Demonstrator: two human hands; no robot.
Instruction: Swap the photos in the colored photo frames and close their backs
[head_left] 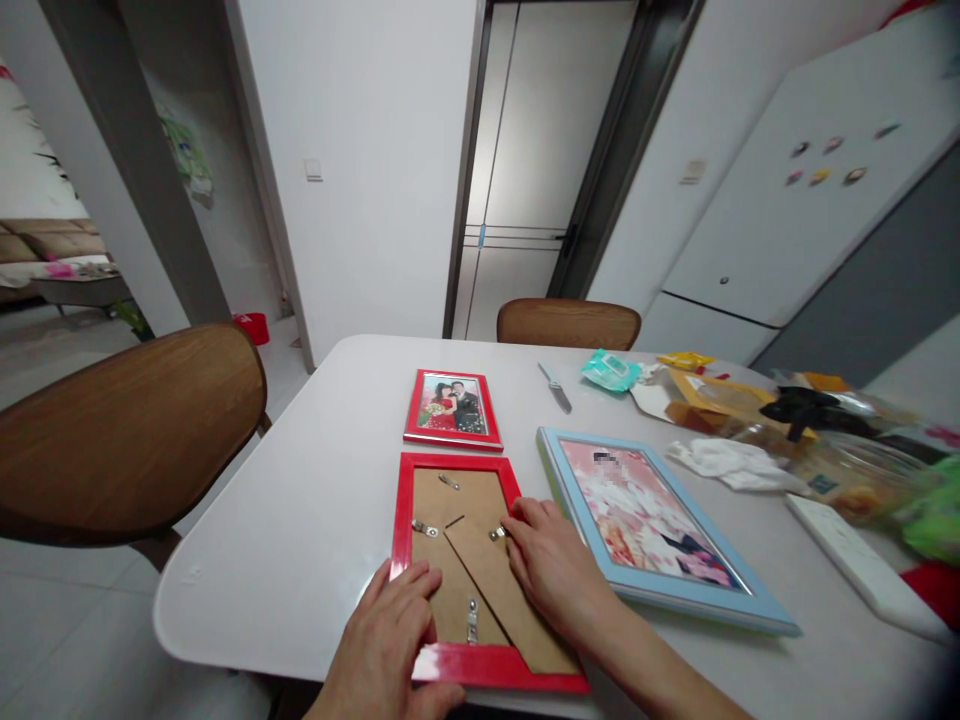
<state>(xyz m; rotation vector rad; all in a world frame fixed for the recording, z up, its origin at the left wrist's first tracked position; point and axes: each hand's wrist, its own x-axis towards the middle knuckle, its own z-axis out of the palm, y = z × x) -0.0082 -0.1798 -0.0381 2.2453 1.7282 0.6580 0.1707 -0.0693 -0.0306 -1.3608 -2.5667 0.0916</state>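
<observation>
A red picture frame (487,664) lies face down on the table, its brown backing board (480,500) showing. My left hand (390,635) grips the lower left corner, fingers over the frame side and backing, thumb along the bottom edge. On the right side, the fingertips of my right hand (555,570) are closed at a small metal turn clip (496,534). More metal clips sit at the top, left and bottom of the board. A cut stand flap (525,630) runs diagonally across the board, partly under my right hand.
Beyond lies a smaller red frame (454,408) with a couple's photo. A large blue frame (675,590) is to the right. Farther back are a knife (556,390) and a teal wipes pack (610,371). Bags, tissue (735,464) and a white power strip (862,560) crowd the right side.
</observation>
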